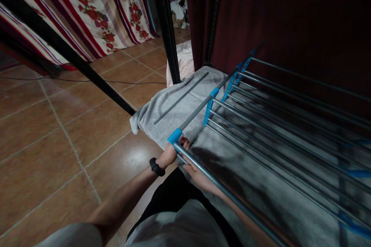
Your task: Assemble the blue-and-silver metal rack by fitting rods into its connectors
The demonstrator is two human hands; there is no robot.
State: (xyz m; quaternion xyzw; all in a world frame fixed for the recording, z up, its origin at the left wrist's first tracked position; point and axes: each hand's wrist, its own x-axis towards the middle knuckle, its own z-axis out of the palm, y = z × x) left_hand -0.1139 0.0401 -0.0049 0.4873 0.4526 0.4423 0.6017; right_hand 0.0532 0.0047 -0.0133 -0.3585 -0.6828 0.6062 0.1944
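A metal drying rack [278,123] with grey rods and blue plastic joints stretches from the middle to the right. A grey towel [174,104] lies under it and hangs past its left end. My left hand [171,153], with a black band on the wrist, is closed around the rack's near corner at a blue joint [174,136]. My right hand [197,175] reaches in below the front rail [220,187]; its fingers sit against the towel's edge and are partly hidden by the rail. A loose grey rod [181,97] rests on the towel.
Brown tiled floor [58,123] fills the left. A black slanted pole [72,60] and a black upright post [166,27] stand behind the rack. A floral striped cloth [95,7] hangs at the back left; a dark red curtain [290,11] hangs on the right.
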